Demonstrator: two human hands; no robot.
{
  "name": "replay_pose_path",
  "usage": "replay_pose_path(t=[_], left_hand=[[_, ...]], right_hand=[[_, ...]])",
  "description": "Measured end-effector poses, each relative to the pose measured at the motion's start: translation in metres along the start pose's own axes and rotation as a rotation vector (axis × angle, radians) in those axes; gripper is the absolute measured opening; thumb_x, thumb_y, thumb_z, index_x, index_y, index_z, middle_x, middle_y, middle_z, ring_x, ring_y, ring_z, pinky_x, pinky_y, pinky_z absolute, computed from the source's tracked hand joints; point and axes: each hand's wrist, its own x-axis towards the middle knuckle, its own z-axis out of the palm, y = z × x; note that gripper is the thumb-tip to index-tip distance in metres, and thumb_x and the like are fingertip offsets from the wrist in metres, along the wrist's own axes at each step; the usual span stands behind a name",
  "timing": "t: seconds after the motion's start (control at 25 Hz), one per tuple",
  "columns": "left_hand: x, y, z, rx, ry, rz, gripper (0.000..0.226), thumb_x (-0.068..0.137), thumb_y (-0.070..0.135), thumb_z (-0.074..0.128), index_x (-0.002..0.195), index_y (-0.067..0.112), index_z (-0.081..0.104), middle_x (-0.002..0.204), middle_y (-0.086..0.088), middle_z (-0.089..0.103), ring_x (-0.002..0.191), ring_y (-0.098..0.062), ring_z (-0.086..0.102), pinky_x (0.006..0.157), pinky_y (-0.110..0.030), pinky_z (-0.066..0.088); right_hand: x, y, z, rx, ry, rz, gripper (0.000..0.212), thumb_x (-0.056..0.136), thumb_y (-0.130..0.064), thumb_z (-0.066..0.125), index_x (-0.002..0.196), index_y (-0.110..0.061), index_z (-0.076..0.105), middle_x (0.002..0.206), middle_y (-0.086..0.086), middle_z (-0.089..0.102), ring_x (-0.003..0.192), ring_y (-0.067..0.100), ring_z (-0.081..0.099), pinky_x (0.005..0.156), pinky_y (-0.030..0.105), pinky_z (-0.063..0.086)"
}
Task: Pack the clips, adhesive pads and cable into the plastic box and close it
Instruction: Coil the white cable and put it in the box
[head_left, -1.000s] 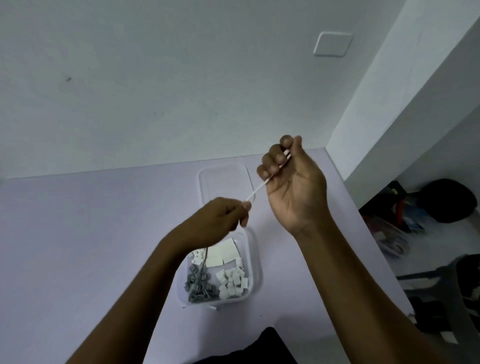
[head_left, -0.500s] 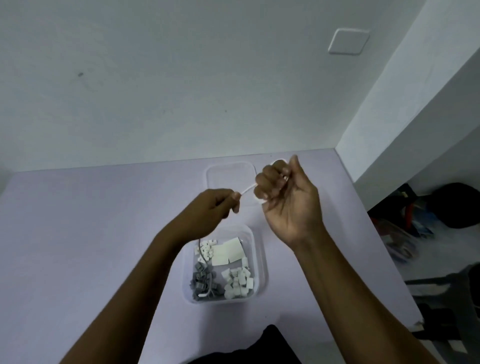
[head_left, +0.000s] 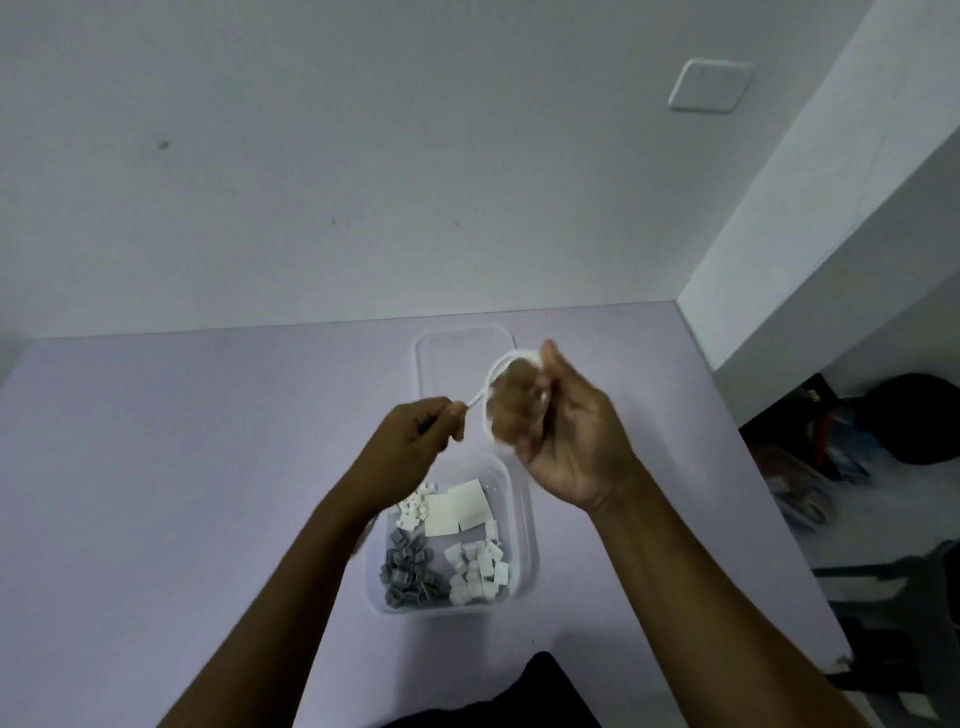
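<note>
The left hand (head_left: 415, 441) pinches the cable (head_left: 488, 382) by its free end, likely so it coils small enough to pack. Beneath, the plastic box (head_left: 525, 519) sits open on the worktop (head_left: 156, 467), clips (head_left: 408, 571) and adhesive pads (head_left: 457, 512) inside, lid (head_left: 457, 343) beyond. On the right hand (head_left: 571, 436), fingers (head_left: 514, 410) curl round the white loop, though it's blurred and the wrap count's unclear.

Your left forearm: enters lower left of frame, rises toward centre. Left hand (head_left: 415, 441): fingers curled, thumb and forefinger pinching cable (head_left: 485, 382). Your right forearm: enters lower right, angled up-left. Right hand (head_left: 566, 431): just right of centre, thumb uppermost, fingers curled, blurred, cable looped round them. Hands near each other, not touching.
</note>
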Motion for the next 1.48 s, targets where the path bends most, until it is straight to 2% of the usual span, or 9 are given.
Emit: replay_pose_path(t=[0.08, 0.16, 0.28, 0.48, 0.76, 1.0, 1.2, 1.32, 1.48], left_hand=[[-0.007, 0.000, 0.006, 0.042, -0.172, -0.060, 0.038, 0.102, 0.036, 0.043, 0.075, 0.019, 0.063, 0.051, 0.012, 0.045, 0.046, -0.002, 0.038, 0.050, -0.020, 0.034], [-0.014, 0.004, 0.008, 0.102, -0.289, -0.079, 0.035, 0.102, 0.035, 0.044, 0.080, 0.020, 0.066, 0.054, 0.011, 0.047, 0.048, -0.003, 0.039, 0.050, -0.017, 0.034], [-0.015, 0.009, -0.003, 0.328, -0.256, 0.053, 0.024, 0.099, 0.035, 0.051, 0.087, 0.023, 0.069, 0.061, 0.007, 0.058, 0.052, -0.006, 0.048, 0.054, -0.019, 0.039], [-0.008, 0.016, -0.031, 0.403, -0.045, 0.216, 0.025, 0.094, 0.044, 0.054, 0.086, 0.024, 0.066, 0.069, 0.004, 0.065, 0.061, -0.010, 0.058, 0.061, -0.030, 0.047], [-0.020, 0.035, -0.010, 0.087, -0.197, 0.242, 0.030, 0.102, 0.025, 0.043, 0.119, 0.017, 0.066, 0.087, 0.028, 0.067, 0.081, 0.007, 0.061, 0.073, -0.009, 0.042], [-0.021, 0.041, -0.004, 0.035, -0.242, 0.251, 0.024, 0.102, 0.029, 0.044, 0.096, 0.014, 0.063, 0.076, -0.003, 0.058, 0.067, -0.016, 0.050, 0.064, -0.029, 0.042], [-0.022, 0.046, -0.001, 0.045, -0.194, 0.225, 0.031, 0.104, 0.031, 0.039, 0.090, 0.014, 0.061, 0.078, -0.002, 0.064, 0.073, -0.017, 0.059, 0.070, -0.034, 0.048], [-0.019, 0.049, -0.004, 0.072, -0.118, 0.240, 0.032, 0.104, 0.031, 0.039, 0.085, 0.015, 0.059, 0.073, -0.001, 0.059, 0.068, -0.015, 0.055, 0.066, -0.030, 0.044], [-0.023, 0.047, -0.008, 0.062, -0.148, 0.234, 0.030, 0.104, 0.031, 0.037, 0.085, 0.019, 0.058, 0.075, 0.000, 0.057, 0.071, -0.016, 0.054, 0.069, -0.033, 0.045]], right_hand=[[0.008, -0.001, -0.009, -0.072, 0.170, -0.315, 0.033, 0.104, -0.034, 0.039, 0.080, -0.014, 0.051, 0.071, 0.002, 0.045, 0.064, 0.014, 0.044, 0.063, 0.024, 0.039], [0.010, 0.001, -0.021, -0.770, 0.408, -0.408, 0.034, 0.105, -0.028, 0.038, 0.084, -0.009, 0.056, 0.079, 0.010, 0.057, 0.073, 0.015, 0.053, 0.071, 0.025, 0.043], [0.003, 0.018, -0.030, -1.534, 0.415, -0.001, 0.042, 0.105, -0.039, 0.038, 0.083, -0.008, 0.056, 0.076, 0.010, 0.064, 0.068, 0.011, 0.057, 0.070, 0.033, 0.050], [-0.014, 0.020, -0.036, -0.950, 0.124, 0.442, 0.044, 0.099, -0.037, 0.032, 0.071, -0.009, 0.052, 0.058, 0.006, 0.042, 0.051, 0.017, 0.031, 0.051, 0.029, 0.027], [-0.020, 0.006, -0.019, -0.450, -0.064, 0.290, 0.026, 0.075, -0.036, 0.051, 0.060, -0.016, 0.041, 0.048, -0.003, 0.024, 0.045, 0.012, 0.013, 0.044, 0.029, 0.008], [-0.025, 0.001, -0.011, -0.342, -0.074, 0.291, 0.033, 0.076, -0.036, 0.057, 0.060, -0.016, 0.036, 0.045, -0.003, 0.023, 0.040, 0.011, 0.014, 0.041, 0.025, 0.013], [-0.029, 0.007, -0.004, -0.652, 0.075, 0.069, 0.056, 0.089, -0.043, 0.066, 0.053, -0.009, 0.040, 0.044, 0.004, 0.043, 0.041, 0.021, 0.043, 0.050, 0.027, 0.040], [-0.031, 0.001, -0.012, -0.871, 0.232, -0.146, 0.035, 0.088, -0.035, 0.071, 0.061, -0.012, 0.067, 0.059, 0.010, 0.063, 0.056, 0.022, 0.057, 0.057, 0.027, 0.045], [-0.043, -0.016, -0.015, -1.086, 0.171, -0.110, 0.024, 0.092, -0.028, 0.062, 0.080, -0.011, 0.073, 0.073, 0.007, 0.068, 0.068, 0.017, 0.061, 0.064, 0.027, 0.048]])
